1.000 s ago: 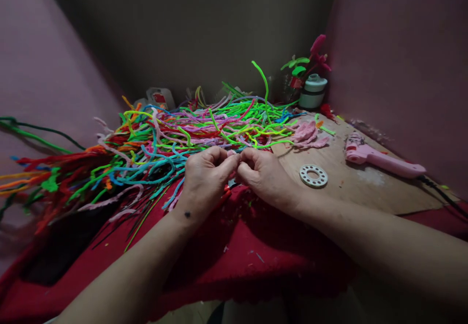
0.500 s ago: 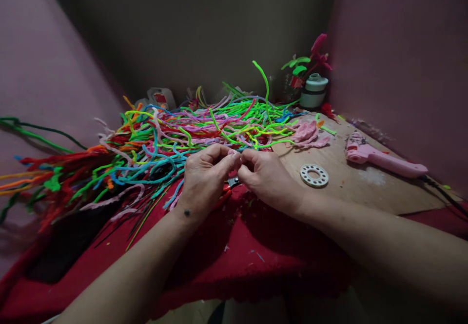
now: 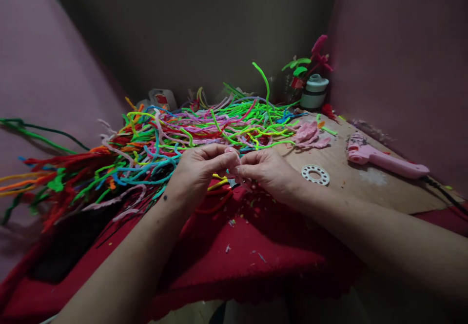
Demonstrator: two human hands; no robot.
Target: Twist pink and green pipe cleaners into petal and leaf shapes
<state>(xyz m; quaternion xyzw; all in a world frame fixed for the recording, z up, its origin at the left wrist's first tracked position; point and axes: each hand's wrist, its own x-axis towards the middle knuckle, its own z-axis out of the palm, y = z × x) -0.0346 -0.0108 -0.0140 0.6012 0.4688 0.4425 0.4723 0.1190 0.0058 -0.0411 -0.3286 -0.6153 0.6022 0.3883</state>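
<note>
My left hand (image 3: 195, 168) and my right hand (image 3: 268, 170) meet in the middle of the view, fingertips pinched together. Between them is a small light pink fuzzy piece (image 3: 234, 155), apparently pipe cleaner; its shape is mostly hidden by my fingers. Both hands grip it. Just below and behind them lies a tool with yellow and red handles (image 3: 218, 184), partly covered, its kind unclear. A large heap of coloured pipe cleaners (image 3: 219, 124) spreads behind and to the left of my hands.
On the brown board (image 3: 351, 187) at right are a white ring with holes (image 3: 315, 174), pink fuzzy petals (image 3: 309, 134) and a pink corded tool (image 3: 387, 162). A lidded jar (image 3: 314, 92) stands behind. A black flat object (image 3: 69, 246) lies left on the red cloth (image 3: 256, 265).
My hands have turned and my left hand has shifted slightly left. More of the pink piece and of the yellow and red handles beneath now shows.
</note>
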